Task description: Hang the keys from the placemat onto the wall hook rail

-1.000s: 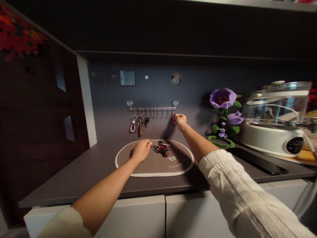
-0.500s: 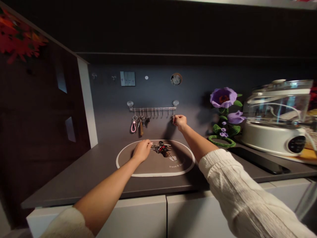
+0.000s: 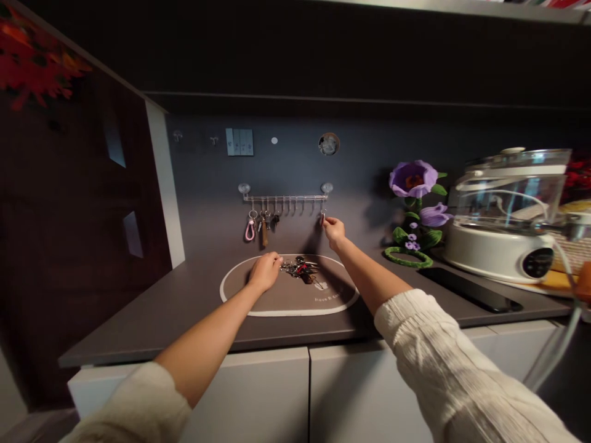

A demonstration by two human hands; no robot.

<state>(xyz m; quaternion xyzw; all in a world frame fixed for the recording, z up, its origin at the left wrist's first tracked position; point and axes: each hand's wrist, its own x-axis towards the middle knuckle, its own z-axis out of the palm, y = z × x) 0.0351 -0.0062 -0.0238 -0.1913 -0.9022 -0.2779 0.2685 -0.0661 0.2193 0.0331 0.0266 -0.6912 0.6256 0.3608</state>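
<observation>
A metal hook rail (image 3: 284, 198) is fixed to the dark back wall. A pink carabiner (image 3: 250, 229) and two other key bunches hang from its left hooks. My right hand (image 3: 333, 231) reaches up to the rightmost hook, fingers pinched on a small key (image 3: 322, 217) hanging there. On the counter lies an oval brown mat (image 3: 258, 306) with a pile of keys (image 3: 301, 269) on it. My left hand (image 3: 265, 271) rests on the mat, fingers curled at the left edge of the pile.
A purple crochet flower (image 3: 414, 179) stands right of the rail. Further right sit a white appliance with a clear lid (image 3: 503, 243) and a black phone (image 3: 468, 289) on the counter. A dark wooden panel (image 3: 83, 203) closes the left side.
The view shifted slightly. My right hand dropped a little below the rail's right end. My left hand stayed at the key pile.
</observation>
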